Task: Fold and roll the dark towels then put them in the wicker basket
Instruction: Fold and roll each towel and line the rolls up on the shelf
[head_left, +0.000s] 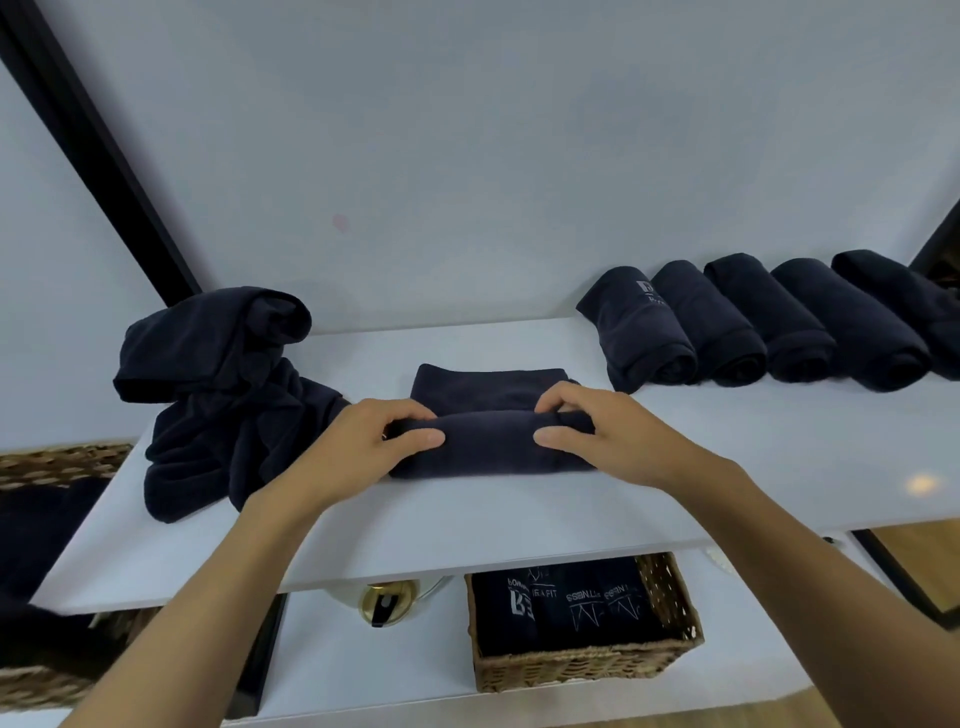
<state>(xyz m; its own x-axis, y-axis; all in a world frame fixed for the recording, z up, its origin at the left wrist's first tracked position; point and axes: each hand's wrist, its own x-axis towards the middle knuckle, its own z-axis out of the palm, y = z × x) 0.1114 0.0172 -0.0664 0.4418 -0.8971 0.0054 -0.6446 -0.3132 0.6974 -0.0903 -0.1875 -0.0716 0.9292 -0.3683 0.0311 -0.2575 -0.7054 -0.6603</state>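
A dark navy terry towel (493, 447), half rolled, is held at the middle of the flat white desk (467, 525); its unrolled part lies flat beyond the roll. The roll's left end is grasped by the left hand (363, 441) and its right end by the right hand (613, 436). Each grip is closed round the roll, with fingers curled over the top and the thumb on the near side. A loose heap of dark towels (223, 395) is piled on the desk just beside the left hand. Five rolled dark towels (753, 327) are lined up side by side at the right rear, against the pale wall (467, 156). On the white lower shelf (363, 665) a rectangular woven wicker basket (582, 670) is seen, with dark printed towels (571, 608) lying in it.
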